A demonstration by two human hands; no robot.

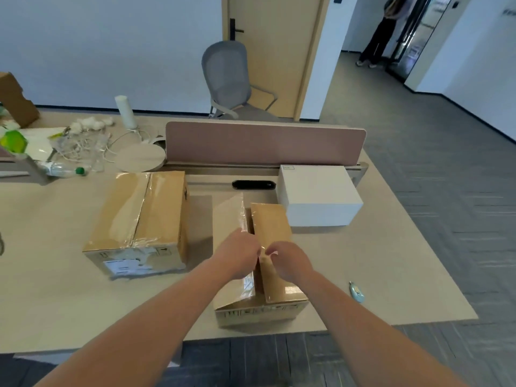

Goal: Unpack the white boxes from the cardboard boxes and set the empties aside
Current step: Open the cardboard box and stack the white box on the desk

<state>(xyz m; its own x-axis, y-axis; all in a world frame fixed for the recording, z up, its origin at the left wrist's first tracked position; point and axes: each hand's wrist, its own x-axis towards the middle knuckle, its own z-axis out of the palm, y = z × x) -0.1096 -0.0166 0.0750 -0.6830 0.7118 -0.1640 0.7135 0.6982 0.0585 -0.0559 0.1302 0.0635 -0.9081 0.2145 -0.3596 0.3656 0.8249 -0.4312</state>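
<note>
A cardboard box (272, 227) stands in front of me near the table's front edge, its two top flaps parted along the middle seam. My left hand (238, 254) grips the left flap's inner edge. My right hand (290, 262) grips the right flap's inner edge. What lies inside the box is hidden. A second cardboard box (139, 219), taped shut, sits to the left. One white box (318, 194) rests on the table behind the parted box, to the right.
A pink divider panel (265, 143) runs along the table's back. Cables, a plastic bottle (62, 169) and packaging clutter the far left. A small light-blue object (356, 293) lies at the right, near the table's edge. A grey chair (229, 76) stands beyond, and a person stands in the far doorway.
</note>
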